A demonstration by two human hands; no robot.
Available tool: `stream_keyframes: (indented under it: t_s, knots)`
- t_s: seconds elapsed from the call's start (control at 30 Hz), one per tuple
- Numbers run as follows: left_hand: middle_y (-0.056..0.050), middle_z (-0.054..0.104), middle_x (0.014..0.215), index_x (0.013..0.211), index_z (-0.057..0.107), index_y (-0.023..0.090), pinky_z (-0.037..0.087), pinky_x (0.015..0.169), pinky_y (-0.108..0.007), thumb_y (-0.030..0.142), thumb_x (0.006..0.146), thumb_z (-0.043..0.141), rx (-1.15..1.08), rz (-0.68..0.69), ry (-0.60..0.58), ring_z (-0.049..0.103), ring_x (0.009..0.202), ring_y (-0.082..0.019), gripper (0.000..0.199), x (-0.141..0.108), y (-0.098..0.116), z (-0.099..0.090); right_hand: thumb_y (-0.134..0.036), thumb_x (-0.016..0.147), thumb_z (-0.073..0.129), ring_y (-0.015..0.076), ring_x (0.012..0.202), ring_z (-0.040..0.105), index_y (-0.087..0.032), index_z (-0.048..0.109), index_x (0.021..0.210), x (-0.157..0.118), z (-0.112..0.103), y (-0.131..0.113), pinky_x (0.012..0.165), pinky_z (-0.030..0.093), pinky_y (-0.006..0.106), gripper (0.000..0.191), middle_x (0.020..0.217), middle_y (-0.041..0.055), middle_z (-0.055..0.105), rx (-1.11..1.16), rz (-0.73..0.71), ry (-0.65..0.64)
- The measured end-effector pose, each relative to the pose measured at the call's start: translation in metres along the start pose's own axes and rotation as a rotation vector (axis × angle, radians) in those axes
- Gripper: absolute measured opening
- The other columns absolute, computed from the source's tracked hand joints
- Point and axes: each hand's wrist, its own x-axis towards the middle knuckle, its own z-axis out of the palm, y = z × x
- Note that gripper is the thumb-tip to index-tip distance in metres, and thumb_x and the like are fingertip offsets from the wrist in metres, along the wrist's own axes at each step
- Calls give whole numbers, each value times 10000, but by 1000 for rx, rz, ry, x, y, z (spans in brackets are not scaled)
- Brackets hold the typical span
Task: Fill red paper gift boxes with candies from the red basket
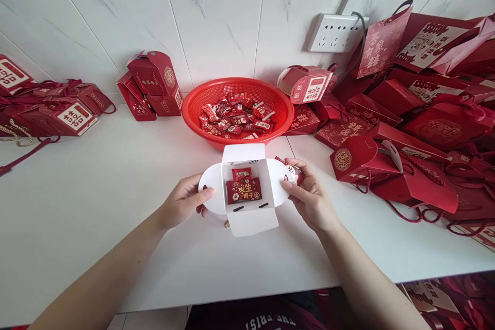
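The left hand (185, 198) and right hand (312, 206) are apart, each clamped on one rounded flap of the gift box (254, 223), presumably to keep its mouth wide; it is over the counter (77, 206), just before the colander (286, 121). Counted: one open box, two candy packets (244, 191) inside, one wrapped packet (296, 170) in the right fingers, one colander
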Motion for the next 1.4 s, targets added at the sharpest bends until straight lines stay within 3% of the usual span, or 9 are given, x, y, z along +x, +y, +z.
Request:
stream_keyframes:
  t_s: [0.1,0.2,0.33,0.6,0.9,1.13,1.3,1.4]
  knots:
    - [0,593,719,1036,650,170,476,434,-203,474,870,688,-155,25,-4,544,544,-104,349,3,1,-1,-328,792,812,184,989,641,-328,600,1179,0,0,1,739,583,281,442,1272,22,648,15,5,2]
    - [20,554,665,914,669,168,421,401,-171,458,828,736,-277,15,11,471,494,-69,310,5,2,0,-326,795,811,172,958,641,-333,605,1181,0,0,1,723,583,272,438,1260,15,648,32,13,4]
    - [31,533,641,918,710,172,362,378,-157,440,755,809,-329,-55,48,398,472,-48,329,7,1,0,-352,796,805,191,991,645,-334,600,1180,1,-1,1,725,597,299,436,1329,23,627,16,1,11]
    - [26,503,592,742,714,147,281,381,-158,467,681,864,-417,-134,-8,339,439,-23,359,8,-3,-2,-371,810,794,222,1077,638,-346,589,1204,1,2,5,774,625,358,445,1357,32,618,-28,-40,-8]
    - [23,520,609,703,674,145,269,390,-193,478,659,862,-355,-167,10,334,441,-30,385,9,-4,-2,-341,809,799,196,1055,633,-362,610,1175,1,0,3,764,603,309,412,1321,9,635,0,-49,-14]
    - [41,482,671,751,637,162,283,464,-196,434,743,806,-219,-253,222,382,502,-38,320,15,-5,-1,-312,798,814,174,977,624,-357,639,1163,1,-2,1,721,585,270,407,1264,7,631,54,-89,17]
    - [43,475,703,793,614,173,274,488,-188,488,781,774,-222,-274,253,388,532,-41,354,17,-12,-3,-300,835,785,153,875,625,-360,639,1187,1,-3,0,712,587,270,387,1125,0,672,102,-61,-25]
    - [43,465,696,759,602,158,258,481,-189,499,762,792,-274,-248,247,365,522,-36,390,17,-13,-5,-285,829,789,150,877,628,-365,650,1171,2,-3,1,714,591,269,378,1139,-9,667,117,-59,-14]
